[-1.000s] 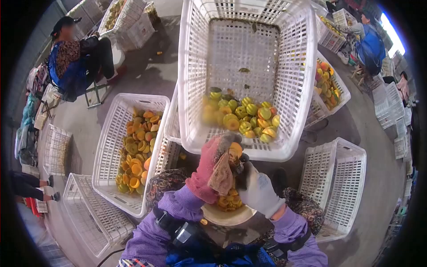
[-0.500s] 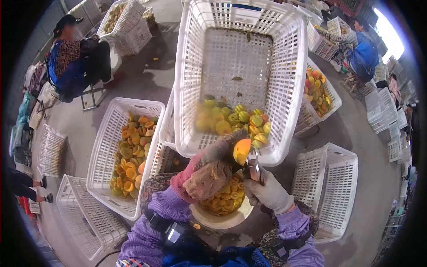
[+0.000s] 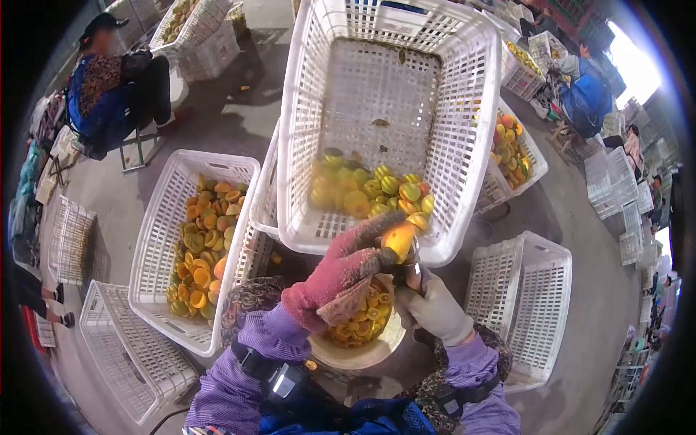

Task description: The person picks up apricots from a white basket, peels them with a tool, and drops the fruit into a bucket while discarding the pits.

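Note:
My left hand (image 3: pixel 346 264), in a dirt-stained red glove with a brown patch at the palm, closes its fingers on a yellow-orange peach (image 3: pixel 398 240). My right hand (image 3: pixel 436 310), in a whitish glove, grips a metal pitting tool (image 3: pixel 414 274) whose shiny end touches or nearly touches the peach; its tip is partly hidden. Below both hands is a pale bucket (image 3: pixel 377 354) with cut peach pieces (image 3: pixel 360 324) inside. Just beyond my hands, a large white crate (image 3: pixel 460 152) is tilted toward me, with green-yellow peaches (image 3: pixel 384 185) gathered at its near end.
At left stands a white crate (image 3: pixel 156 217) of peach halves (image 3: pixel 201 254). Another fruit-filled crate (image 3: pixel 533 148) is behind at right. White crates also stand at lower left (image 3: pixel 130 355) and right (image 3: pixel 540 312). Seated people work at upper left (image 3: pixel 105 87) and upper right (image 3: pixel 583 90).
My left hand has rolled over, so the back of the red glove shows and its fingers reach forward around the peach. My right hand stays close by with the tool. The view has shifted slightly.

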Available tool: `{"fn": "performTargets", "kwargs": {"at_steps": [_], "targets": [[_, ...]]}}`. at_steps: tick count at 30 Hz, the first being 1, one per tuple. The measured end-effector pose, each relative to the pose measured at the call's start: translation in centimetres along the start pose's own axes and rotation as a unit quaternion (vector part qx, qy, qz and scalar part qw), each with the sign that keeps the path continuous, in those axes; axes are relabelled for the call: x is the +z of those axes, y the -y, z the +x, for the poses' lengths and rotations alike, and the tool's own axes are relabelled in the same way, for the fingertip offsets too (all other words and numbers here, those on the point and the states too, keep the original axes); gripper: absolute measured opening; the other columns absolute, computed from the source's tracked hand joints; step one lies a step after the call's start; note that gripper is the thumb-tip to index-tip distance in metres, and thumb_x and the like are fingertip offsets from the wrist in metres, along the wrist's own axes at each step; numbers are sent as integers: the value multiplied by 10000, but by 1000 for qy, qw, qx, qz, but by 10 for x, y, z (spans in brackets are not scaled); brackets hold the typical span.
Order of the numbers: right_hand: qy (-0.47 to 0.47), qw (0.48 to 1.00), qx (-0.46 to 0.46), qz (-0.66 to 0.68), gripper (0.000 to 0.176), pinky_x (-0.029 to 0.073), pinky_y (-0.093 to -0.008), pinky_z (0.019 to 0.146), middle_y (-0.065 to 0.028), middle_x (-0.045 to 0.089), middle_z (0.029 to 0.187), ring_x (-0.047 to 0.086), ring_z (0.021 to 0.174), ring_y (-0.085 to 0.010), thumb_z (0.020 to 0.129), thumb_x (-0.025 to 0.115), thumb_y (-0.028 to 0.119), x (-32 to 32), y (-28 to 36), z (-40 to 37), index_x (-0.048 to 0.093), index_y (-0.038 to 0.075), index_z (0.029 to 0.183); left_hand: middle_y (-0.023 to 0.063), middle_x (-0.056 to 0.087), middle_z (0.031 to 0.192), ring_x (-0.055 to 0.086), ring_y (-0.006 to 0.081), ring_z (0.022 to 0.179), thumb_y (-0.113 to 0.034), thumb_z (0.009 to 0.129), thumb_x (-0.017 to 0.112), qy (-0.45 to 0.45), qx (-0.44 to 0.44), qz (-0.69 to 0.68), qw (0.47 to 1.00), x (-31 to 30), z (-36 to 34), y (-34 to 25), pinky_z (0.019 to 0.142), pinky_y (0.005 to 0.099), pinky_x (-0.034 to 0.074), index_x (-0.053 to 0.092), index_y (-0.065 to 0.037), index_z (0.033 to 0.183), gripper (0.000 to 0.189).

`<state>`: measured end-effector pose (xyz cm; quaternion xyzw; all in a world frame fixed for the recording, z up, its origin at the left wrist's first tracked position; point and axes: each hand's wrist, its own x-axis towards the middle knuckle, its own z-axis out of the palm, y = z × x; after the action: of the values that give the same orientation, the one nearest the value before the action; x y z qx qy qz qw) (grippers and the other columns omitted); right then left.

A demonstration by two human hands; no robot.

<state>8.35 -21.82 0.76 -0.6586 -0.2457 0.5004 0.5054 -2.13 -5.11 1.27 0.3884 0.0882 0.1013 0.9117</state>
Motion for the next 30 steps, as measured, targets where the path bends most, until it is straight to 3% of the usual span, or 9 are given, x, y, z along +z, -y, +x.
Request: {"fn": "performTargets", "kwargs": {"at_steps": [2, 6, 9, 15, 18, 21, 30], "targets": [[0, 1000, -8, -4, 136, 425, -255, 469, -18, 539, 706, 495, 526, -93, 915, 516, 103, 0, 2, 1, 492, 18, 1020, 126, 542, 1294, 549, 201, 1147, -112, 913, 594, -9, -13, -7, 1000, 1, 2, 1, 998, 322, 434, 366, 17, 1430, 579], [30, 995, 92, 25, 169, 426, -208, 433, -26, 575, 708, 525, 509, -67, 929, 538, 180, -9, 15, -6, 494, 31, 995, 116, 579, 1201, 590, 176, 1046, -175, 924, 615, -57, -65, 7, 996, -5, 9, 3, 910, 299, 486, 419, 24, 1380, 535], [32, 994, 102, 19, 199, 428, -207, 432, -19, 572, 699, 528, 503, -68, 931, 555, 224, -14, 11, -7, 497, 41, 985, 109, 599, 1136, 603, 167, 1006, -208, 924, 624, -68, -70, 51, 994, -18, 14, 19, 870, 292, 504, 471, 23, 1314, 478], [25, 993, 111, 22, 183, 421, -203, 437, -7, 552, 681, 518, 495, -63, 932, 559, 217, -17, 9, -13, 496, 46, 947, 95, 609, 1103, 612, 155, 995, -197, 937, 604, -33, -111, -68, 991, -18, 14, 25, 849, 284, 516, 528, 15, 1222, 364], [20, 994, 106, 23, 169, 420, -206, 443, -11, 552, 685, 516, 497, -65, 930, 560, 201, -19, 8, -16, 491, 48, 946, 85, 608, 1110, 619, 162, 983, -189, 961, 562, 9, -23, 79, 997, -25, 15, 37, 845, 288, 521, 540, 4, 1223, 326], [19, 994, 101, 32, 165, 428, -216, 450, -14, 556, 692, 522, 500, -72, 928, 565, 188, -19, 8, -18, 486, 45, 943, 113, 579, 1154, 609, 235, 1060, -238, 986, 538, -6, -64, -51, 997, -16, 16, 36, 888, 390, 548, 488, -39, 1310, 384], [13, 996, 82, -20, 206, 441, -261, 517, -8, 541, 725, 513, 550, -87, 930, 570, 181, -20, 3, -22, 488, 2, 991, 100, 563, 1222, 595, 211, 1079, -131, 992, 505, 0, -90, -143, 986, -22, 18, 44, 920, 373, 538, 475, -42, 1325, 346]]}}
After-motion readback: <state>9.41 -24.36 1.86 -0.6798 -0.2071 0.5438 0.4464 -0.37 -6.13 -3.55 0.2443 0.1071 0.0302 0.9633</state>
